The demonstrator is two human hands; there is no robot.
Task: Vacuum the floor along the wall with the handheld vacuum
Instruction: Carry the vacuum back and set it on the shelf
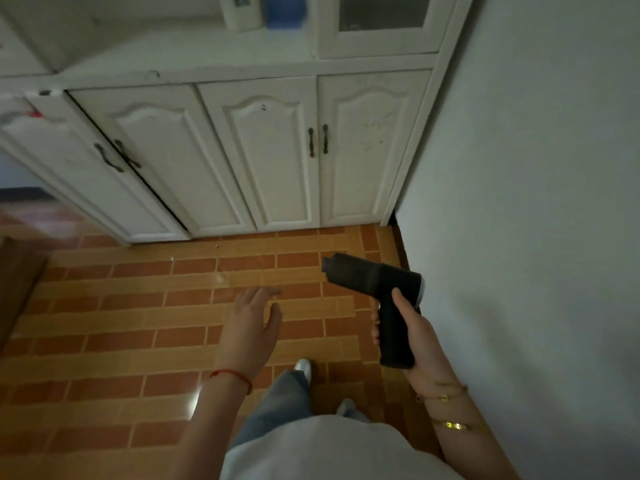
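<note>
A black pistol-shaped handheld vacuum [375, 277] is held in the air, its round nozzle pointing left and toward the cabinet. My right hand [414, 332] is wrapped around its handle, close to the white wall [536, 202] on the right. My left hand [254, 320] hovers palm down over the floor with its fingers spread and holds nothing. The brick-patterned orange tile floor [138, 306] runs below, meeting the wall along a dark strip [401, 247] at the right.
A white cabinet [270, 157] with several doors and dark handles stands straight ahead on the floor. One door [86, 168] at the left hangs ajar. A brown piece of furniture [17, 278] sits at the left edge. My feet [304, 367] are below.
</note>
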